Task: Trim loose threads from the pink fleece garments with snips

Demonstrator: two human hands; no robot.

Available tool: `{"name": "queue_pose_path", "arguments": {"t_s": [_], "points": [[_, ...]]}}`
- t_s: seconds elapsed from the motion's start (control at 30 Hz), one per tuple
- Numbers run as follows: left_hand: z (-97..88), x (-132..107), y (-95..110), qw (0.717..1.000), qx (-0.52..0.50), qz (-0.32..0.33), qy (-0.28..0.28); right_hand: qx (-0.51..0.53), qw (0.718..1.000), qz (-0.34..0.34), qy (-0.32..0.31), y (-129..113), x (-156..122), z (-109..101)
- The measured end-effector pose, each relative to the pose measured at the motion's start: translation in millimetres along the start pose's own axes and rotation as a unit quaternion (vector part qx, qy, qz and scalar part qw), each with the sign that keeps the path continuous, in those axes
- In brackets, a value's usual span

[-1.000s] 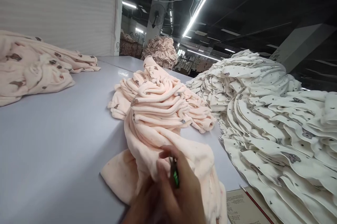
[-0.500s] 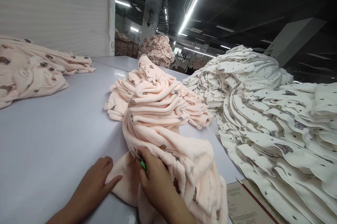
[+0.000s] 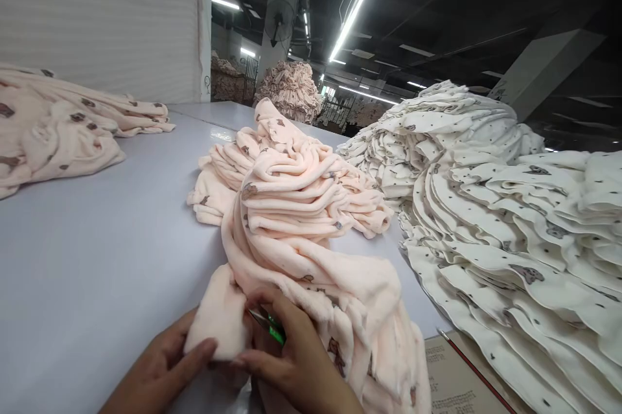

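Observation:
A pile of pink printed fleece pieces [image 3: 291, 207] lies in the middle of the white table [image 3: 97, 258]. Its nearest piece [image 3: 221, 317] hangs toward me. My left hand [image 3: 160, 368] pinches the lower corner of that piece, thumb on top. My right hand [image 3: 291, 356] rests on the same piece just to the right, fingers closed round a small green-handled cutting tool [image 3: 272, 330] whose tip points at the fabric.
A big stack of white printed pieces [image 3: 510, 219] fills the right side. More pink fabric [image 3: 58, 129] lies at the far left. A printed paper sheet [image 3: 457, 381] with a red pen [image 3: 479, 372] lies near the front right. Further piles stand in the background.
My left hand has come up from the table and taken hold of the piece's corner. My right hand with the tool has shifted slightly toward me along the fabric.

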State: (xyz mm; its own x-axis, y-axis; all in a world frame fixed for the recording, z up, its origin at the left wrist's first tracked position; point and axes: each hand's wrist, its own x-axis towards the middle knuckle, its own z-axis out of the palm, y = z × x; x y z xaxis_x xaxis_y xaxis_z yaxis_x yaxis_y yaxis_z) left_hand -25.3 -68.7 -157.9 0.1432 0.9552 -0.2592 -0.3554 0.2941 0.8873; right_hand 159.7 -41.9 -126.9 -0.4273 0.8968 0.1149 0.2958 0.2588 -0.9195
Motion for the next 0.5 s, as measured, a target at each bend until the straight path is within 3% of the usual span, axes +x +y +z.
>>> {"name": "queue_pose_path", "arguments": {"t_s": [0.1, 0.2, 0.4, 0.5], "points": [[28.5, 6, -1, 0.995, 0.061, 0.073, -0.037, -0.022, 0.999, -0.018, 0.022, 2, -3, 4], [36.1, 9, -6, 0.984, 0.134, 0.116, -0.015, -0.040, 0.997, -0.049, 0.046, 10, -3, 7], [10.3, 17, -10, 0.964, 0.192, 0.179, 0.044, -0.022, 0.994, -0.060, 0.090, 18, -6, 6], [-4.8, 15, -2, 0.972, 0.129, 0.172, 0.092, -0.078, 0.995, -0.059, 0.009, 16, -9, 4]]}}
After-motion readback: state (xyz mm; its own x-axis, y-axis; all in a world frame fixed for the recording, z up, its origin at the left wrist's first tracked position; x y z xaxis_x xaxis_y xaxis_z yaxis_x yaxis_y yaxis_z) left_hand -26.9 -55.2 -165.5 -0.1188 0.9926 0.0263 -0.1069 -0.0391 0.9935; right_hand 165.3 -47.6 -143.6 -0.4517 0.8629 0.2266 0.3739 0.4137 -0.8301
